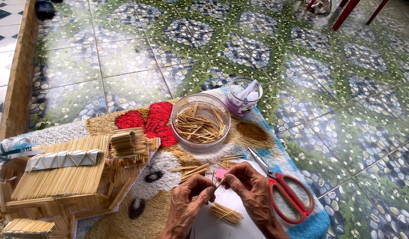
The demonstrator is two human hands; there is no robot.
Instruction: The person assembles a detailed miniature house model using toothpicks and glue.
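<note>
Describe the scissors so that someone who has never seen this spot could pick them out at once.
Start at the fluffy patterned rug spread on the pebble-print tiled floor. At its blue right edge, just right of the person's right hand, lie the scissors, blades pointing up-left toward the clear bowl of toothpicks. Their bright red loop handles set them apart: everything else nearby is pale wood or clear plastic.

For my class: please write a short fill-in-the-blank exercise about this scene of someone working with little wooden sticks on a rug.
1. The scissors beside the right hand have ____ handles.
2. The clear round bowl holds loose thin wooden ____.
3. The left hand and right hand work above a sheet of ____ paper.
4. The stick-built model house stands to the person's ____.

Missing words: red; sticks; white; left
</note>
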